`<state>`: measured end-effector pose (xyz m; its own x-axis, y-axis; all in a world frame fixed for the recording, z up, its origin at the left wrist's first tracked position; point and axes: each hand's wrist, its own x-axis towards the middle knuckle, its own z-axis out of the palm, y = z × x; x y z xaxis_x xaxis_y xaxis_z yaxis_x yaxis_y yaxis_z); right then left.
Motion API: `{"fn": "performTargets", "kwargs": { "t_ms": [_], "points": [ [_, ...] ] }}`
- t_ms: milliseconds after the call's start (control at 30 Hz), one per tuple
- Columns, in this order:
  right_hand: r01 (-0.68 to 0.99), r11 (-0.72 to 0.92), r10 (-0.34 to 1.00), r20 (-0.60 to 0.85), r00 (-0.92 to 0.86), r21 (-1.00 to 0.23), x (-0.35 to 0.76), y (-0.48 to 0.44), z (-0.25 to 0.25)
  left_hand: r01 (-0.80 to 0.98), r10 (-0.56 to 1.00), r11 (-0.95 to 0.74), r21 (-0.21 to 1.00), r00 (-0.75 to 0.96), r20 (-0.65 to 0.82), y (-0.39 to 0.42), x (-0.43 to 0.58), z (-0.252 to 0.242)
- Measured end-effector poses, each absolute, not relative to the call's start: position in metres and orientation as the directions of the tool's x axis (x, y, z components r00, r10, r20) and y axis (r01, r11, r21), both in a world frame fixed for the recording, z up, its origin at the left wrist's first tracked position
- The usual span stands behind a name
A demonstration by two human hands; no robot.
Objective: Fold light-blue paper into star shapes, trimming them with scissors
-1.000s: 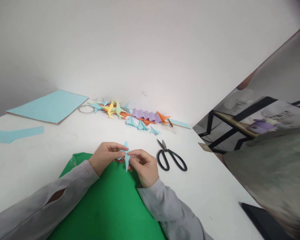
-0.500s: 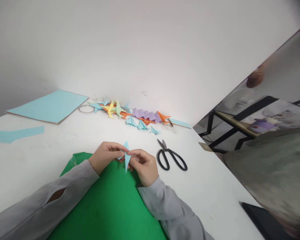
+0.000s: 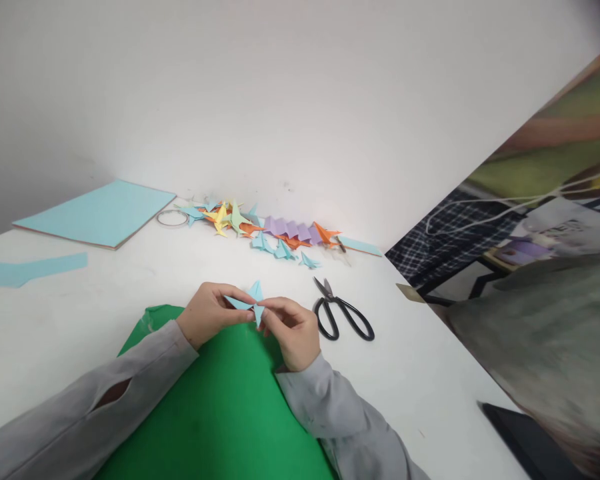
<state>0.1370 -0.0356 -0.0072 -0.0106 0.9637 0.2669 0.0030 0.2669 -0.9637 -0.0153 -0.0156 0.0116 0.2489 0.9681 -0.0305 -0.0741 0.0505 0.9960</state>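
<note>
A light blue origami crane (image 3: 257, 292) is pinched between my two hands, its pointed flaps showing between the fingertips. My left hand (image 3: 213, 313) closes thumb and fingers on its left side, where one long point lies across the fingers. On the other side, my right hand (image 3: 293, 330) grips the paper near its lower point. Both hands are above a green cloth (image 3: 220, 400). Just right of my right hand lie black-handled scissors (image 3: 347, 313), blades partly spread. Behind are small blue folded cranes (image 3: 284, 250).
At the wall sits a pile of coloured folded paper (image 3: 223, 217) with a purple pleated strip (image 3: 293, 230). Blue paper sheets (image 3: 100, 210), a tape ring (image 3: 172, 218) and a blue offcut (image 3: 35, 269) are at left. A dark flat object (image 3: 530, 440) lies at the right edge. A person (image 3: 545, 140) is beyond the table.
The blue paper has turned in my fingers: a long point now reaches left, and the downward point looks shorter. A person in green and plaid has come into view at right.
</note>
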Motion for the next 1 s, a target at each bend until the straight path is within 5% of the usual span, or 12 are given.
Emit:
{"fn": "performTargets", "kwargs": {
  "t_ms": [500, 1000],
  "points": [
    [-0.028, 0.300, 0.952, 0.301, -0.051, -0.953, 0.137, -0.036, -0.006, -0.229, 0.962, 0.153, 0.961, 0.258, -0.092, -0.015, -0.014, 0.004],
    [-0.117, 0.231, 0.971, 0.237, -0.036, -0.966, 0.138, -0.036, -0.004, -0.056, 0.974, -0.050, 0.997, 0.219, 0.061, -0.012, -0.017, 0.001]
  ]
}}
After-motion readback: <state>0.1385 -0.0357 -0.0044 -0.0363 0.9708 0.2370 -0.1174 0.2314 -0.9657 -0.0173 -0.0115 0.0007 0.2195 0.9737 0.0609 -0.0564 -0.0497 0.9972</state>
